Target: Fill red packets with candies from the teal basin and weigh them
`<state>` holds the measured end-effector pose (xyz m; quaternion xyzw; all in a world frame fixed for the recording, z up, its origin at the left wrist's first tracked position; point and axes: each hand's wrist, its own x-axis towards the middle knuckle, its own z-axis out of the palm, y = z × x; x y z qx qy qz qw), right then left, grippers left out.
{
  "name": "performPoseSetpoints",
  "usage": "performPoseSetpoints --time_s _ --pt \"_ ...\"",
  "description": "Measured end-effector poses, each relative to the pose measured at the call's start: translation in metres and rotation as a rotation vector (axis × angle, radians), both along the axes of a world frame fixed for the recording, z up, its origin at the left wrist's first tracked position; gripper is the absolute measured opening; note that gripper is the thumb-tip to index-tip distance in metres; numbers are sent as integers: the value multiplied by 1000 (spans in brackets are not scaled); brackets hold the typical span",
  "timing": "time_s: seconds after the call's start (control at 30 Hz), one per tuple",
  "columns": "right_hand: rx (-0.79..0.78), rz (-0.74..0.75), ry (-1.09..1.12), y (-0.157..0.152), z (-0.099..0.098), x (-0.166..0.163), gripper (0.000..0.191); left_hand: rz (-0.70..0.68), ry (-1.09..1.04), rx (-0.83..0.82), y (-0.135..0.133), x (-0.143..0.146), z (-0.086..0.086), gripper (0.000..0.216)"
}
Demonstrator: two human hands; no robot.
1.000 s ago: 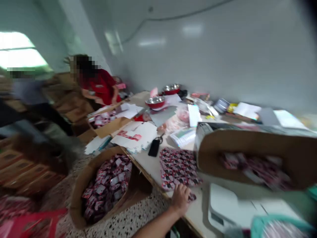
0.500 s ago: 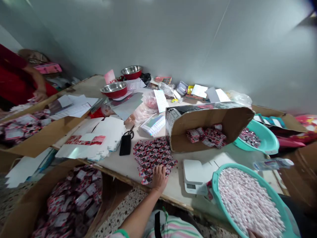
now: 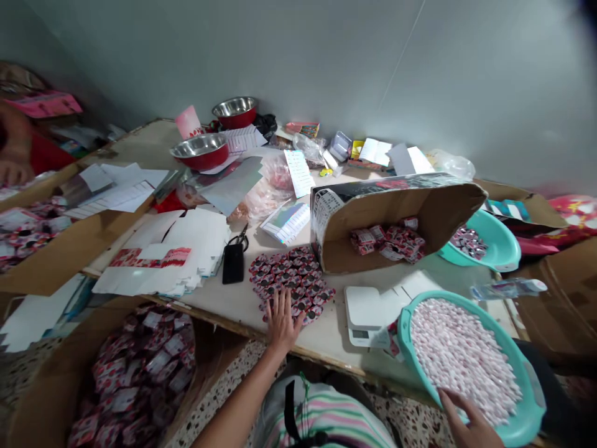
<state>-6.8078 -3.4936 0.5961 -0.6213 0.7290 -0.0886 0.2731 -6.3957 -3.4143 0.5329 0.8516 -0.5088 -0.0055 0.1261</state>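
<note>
My left hand (image 3: 282,325) lies flat with its fingers stretched, on the near edge of a block of small red-and-pink printed packets (image 3: 305,283) laid out in rows on the table. At the lower right, my right hand (image 3: 471,423) reaches over the near rim of a turquoise basin (image 3: 405,339). Its fingers are apart, close to the heap of small wrapped whitish-pink pieces (image 3: 461,348) in the basin, and no piece shows in them. Between the packets and the basin stands a white digital scale (image 3: 364,317).
A cardboard box on its side (image 3: 340,249) holds packets. Around it are a black phone-like object (image 3: 233,264), stacked white sheets (image 3: 205,233), metal bowls (image 3: 200,149), another turquoise basin (image 3: 506,249) and a plastic bottle (image 3: 508,288). Below the table's edge sits a packet-filled carton (image 3: 46,379). A co-worker's hand (image 3: 16,165) is far left.
My left hand has shifted left over the packets, its curled fingers now spread flat. More of my right hand has come into view at the basin's rim. The camera view has shifted slightly.
</note>
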Motion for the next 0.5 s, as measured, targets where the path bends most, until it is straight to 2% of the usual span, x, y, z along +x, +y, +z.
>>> performPoseSetpoints --time_s 0.13,0.27,0.37,0.5 --pt "7 33 -22 -3 -3 10 42 5 1 70 2 4 -14 69" --pt "5 17 -47 -2 -5 18 45 -3 -17 71 2 3 -21 70" --pt "-7 9 -81 1 -11 16 44 -4 -20 15 4 6 -20 67" --pt "-30 -46 -103 -2 -25 -5 42 -32 12 -183 -7 8 -9 55"
